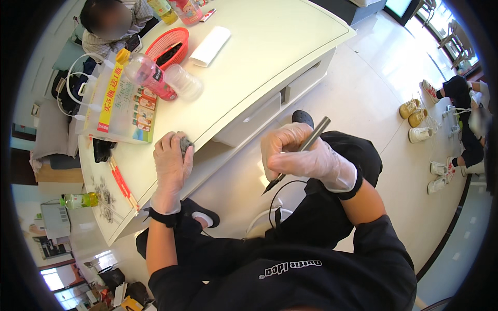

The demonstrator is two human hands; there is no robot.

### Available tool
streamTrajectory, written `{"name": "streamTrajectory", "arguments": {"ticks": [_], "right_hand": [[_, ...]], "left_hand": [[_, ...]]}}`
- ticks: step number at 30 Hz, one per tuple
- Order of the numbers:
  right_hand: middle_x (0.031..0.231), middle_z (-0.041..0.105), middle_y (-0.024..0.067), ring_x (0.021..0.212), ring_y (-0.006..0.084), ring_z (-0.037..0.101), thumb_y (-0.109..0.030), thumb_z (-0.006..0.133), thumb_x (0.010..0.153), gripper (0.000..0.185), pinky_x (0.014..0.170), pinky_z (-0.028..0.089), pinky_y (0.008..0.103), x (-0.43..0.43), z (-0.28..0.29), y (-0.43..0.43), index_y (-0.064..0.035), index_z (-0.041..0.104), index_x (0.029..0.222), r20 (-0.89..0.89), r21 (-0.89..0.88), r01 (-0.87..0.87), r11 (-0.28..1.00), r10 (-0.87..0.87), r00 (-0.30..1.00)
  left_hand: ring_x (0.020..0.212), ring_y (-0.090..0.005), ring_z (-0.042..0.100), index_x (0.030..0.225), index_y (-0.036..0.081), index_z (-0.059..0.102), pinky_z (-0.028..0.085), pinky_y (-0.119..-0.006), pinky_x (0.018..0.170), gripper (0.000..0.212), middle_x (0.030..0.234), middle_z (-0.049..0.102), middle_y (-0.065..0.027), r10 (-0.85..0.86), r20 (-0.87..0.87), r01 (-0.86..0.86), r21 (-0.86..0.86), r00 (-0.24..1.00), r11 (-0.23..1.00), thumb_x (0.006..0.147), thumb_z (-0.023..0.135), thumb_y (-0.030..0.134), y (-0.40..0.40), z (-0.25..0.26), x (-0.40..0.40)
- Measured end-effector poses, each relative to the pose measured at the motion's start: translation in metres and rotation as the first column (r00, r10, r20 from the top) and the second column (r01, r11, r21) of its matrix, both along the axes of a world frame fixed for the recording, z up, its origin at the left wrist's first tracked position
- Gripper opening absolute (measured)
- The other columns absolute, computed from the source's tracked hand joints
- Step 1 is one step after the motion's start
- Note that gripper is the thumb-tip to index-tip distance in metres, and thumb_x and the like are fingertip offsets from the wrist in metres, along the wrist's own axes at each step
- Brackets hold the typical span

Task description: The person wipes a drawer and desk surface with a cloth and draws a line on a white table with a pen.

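Note:
My left hand (pixel 170 159), in a clear thin glove, rests at the near edge of the white table. Between its thumb and fingers is a small grey rough lump (pixel 186 145), partly covered, so its exact kind cannot be told. My right hand (pixel 297 153), gloved the same way, is raised over the floor near my knee. It grips a grey pen-like tool (pixel 320 130), whose dark pointed tip (pixel 268 188) aims down and to the left. The tip touches nothing.
On the white table (pixel 268 42) stand a clear carrier bag (pixel 91 112), a pink drink bottle (pixel 153 76), a plastic cup (pixel 183 81) and a red basket (pixel 181 37). Chopsticks in red wrappers (pixel 121 180) lie by dark crumbs (pixel 103 194). A person (pixel 116 23) sits across.

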State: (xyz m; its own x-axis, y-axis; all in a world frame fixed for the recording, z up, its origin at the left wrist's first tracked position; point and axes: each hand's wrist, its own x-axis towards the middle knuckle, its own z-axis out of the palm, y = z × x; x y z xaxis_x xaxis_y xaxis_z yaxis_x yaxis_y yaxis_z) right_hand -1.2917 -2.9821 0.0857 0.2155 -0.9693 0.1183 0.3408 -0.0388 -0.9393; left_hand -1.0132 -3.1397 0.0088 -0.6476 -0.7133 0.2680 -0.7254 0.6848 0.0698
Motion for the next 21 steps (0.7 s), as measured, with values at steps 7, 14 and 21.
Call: {"name": "streamTrajectory", "arguments": {"ticks": [7, 14, 21], "right_hand": [[0.075, 0.065, 0.0016, 0.069, 0.0071, 0.057, -0.014, 0.072, 0.083, 0.015, 0.061, 0.045, 0.0221, 0.005, -0.008, -0.027, -0.0038, 0.064, 0.076, -0.017, -0.130, 0.030, 0.991, -0.032, 0.999], [0.080, 0.064, -0.0007, 0.077, 0.0058, 0.057, -0.017, 0.067, 0.088, 0.012, 0.070, 0.045, 0.0202, -0.049, -0.025, -0.095, -0.0049, 0.067, 0.087, -0.377, -0.112, 0.716, 0.689, -0.696, 0.611], [0.084, 0.066, 0.0004, 0.080, 0.0085, 0.057, -0.018, 0.069, 0.084, 0.013, 0.075, 0.046, 0.0230, -0.076, -0.038, -0.151, -0.0064, 0.071, 0.089, -0.621, -0.149, 0.738, 0.658, -0.643, 0.448]], "left_hand": [[0.110, -0.0340, 0.047, 0.118, 0.011, 0.053, 0.039, -0.047, 0.093, 0.037, 0.119, 0.051, -0.0113, 0.093, -0.002, -0.092, -0.114, 0.996, 0.989, 0.087, 0.059, 0.032, 0.004, -0.010, -0.012], [0.108, -0.0324, 0.049, 0.118, 0.013, 0.052, 0.040, -0.046, 0.091, 0.038, 0.118, 0.051, -0.0094, 0.056, -0.058, -0.064, -0.143, 0.997, 0.988, 0.088, 0.058, 0.036, 0.002, -0.016, -0.003], [0.110, -0.0314, 0.049, 0.119, 0.013, 0.053, 0.041, -0.044, 0.092, 0.040, 0.121, 0.051, -0.0086, 0.102, -0.105, -0.115, -0.128, 0.989, 0.985, 0.084, 0.064, 0.026, 0.005, -0.018, -0.006]]}}
